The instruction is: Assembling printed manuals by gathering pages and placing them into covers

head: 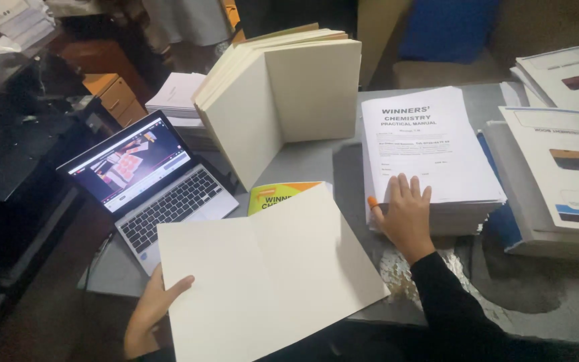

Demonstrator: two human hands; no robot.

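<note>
While the left hand [150, 315] holds a folded cream card sheet [269, 275] by its lower left edge, thumb on top and fingers hidden beneath, the sheet lies open and blank side up over the near edge of the grey counter [316, 164]. Grip of the left hand: clamped on the sheet. The right hand [405, 213], in a black sleeve [454, 305], rests flat with fingers spread on the near left corner of a stack of printed white pages [430, 157]; an orange cap sits on its thumb tip [372, 201]. Grip of the right hand: apart, pressing on the top page, holding nothing.

The card sheet partly covers a yellow and orange booklet cover [279, 194] and the near right corner of an open laptop [149, 184], whose screen is lit. Behind the sheet, a bundle of folded cream cards [283, 94] stands upright on the counter, opened like a book. Right of the page stack lie piles of booklets with blue and white covers [561, 167], close beside it. A second stack of white paper [179, 94] sits behind the laptop.
</note>
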